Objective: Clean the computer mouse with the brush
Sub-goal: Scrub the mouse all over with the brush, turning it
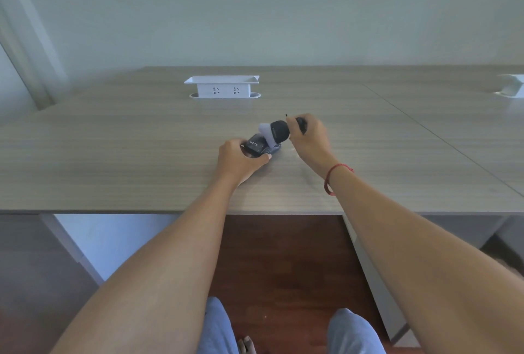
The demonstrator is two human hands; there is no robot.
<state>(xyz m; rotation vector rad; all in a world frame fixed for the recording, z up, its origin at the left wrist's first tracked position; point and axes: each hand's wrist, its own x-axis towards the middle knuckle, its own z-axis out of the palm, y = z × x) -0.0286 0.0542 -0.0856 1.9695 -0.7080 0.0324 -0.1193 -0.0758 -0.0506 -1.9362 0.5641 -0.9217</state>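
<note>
The left hand [241, 159] grips the black computer mouse [256, 147] on the surface [141, 155]; white writing on it is unclear. The right hand [307, 138] grips the brush [279, 132], touching the mouse.

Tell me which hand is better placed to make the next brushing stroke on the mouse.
Right. The right hand holds the brush, its pale bristles already down on the mouse. The left hand is occupied gripping the mouse on the table.
</note>
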